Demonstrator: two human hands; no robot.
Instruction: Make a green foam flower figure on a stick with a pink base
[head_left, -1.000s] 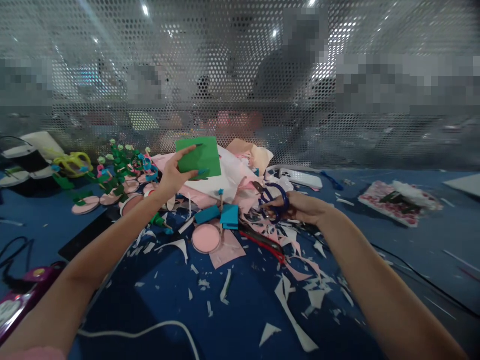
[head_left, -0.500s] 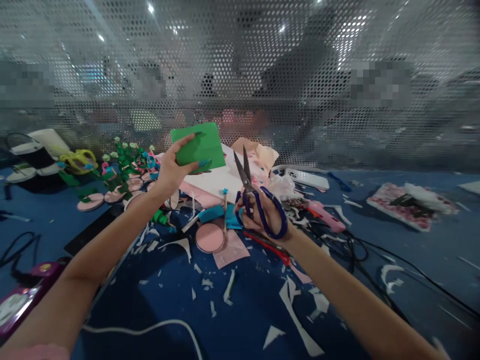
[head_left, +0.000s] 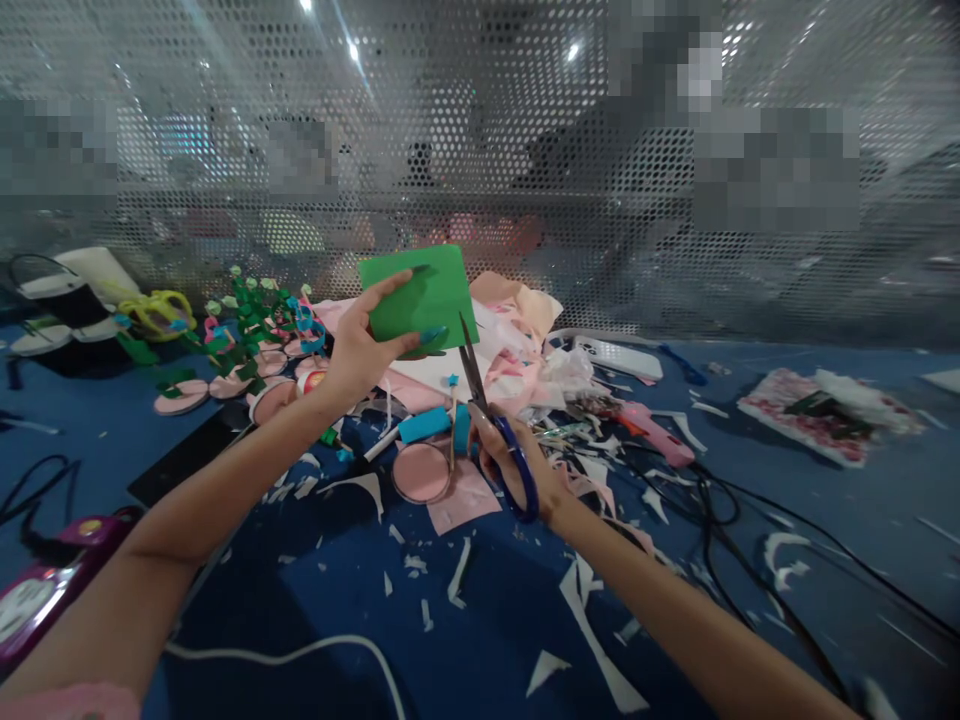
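My left hand [head_left: 367, 345] pinches a green sheet of paper [head_left: 439, 285] by its left side, fingers behind and thumb across the front edge area. The sheet is held up over a heap of pink and white paper [head_left: 517, 340]. My right hand [head_left: 517, 455] grips a pair of scissors [head_left: 474, 380] by dark blue handles, blades pointing up. Their tips are at the sheet's lower right corner; I cannot tell whether they touch it. Below the hands lie a round pink disc [head_left: 421, 473], a blue rolled strip [head_left: 424, 426] and a square of pink paper [head_left: 465, 500].
Small craft plants on pink bases [head_left: 255, 320] stand at left, near yellow-handled scissors [head_left: 159, 312]. A pink glue gun [head_left: 652, 430], a phone [head_left: 619, 357] and black cables [head_left: 712, 500] lie at right. White scraps litter the blue surface. A perforated metal panel [head_left: 450, 130] rises behind.
The green paper has moved slightly right. The scissors have shifted left and turned, their blades now less spread and close to the paper's corner.
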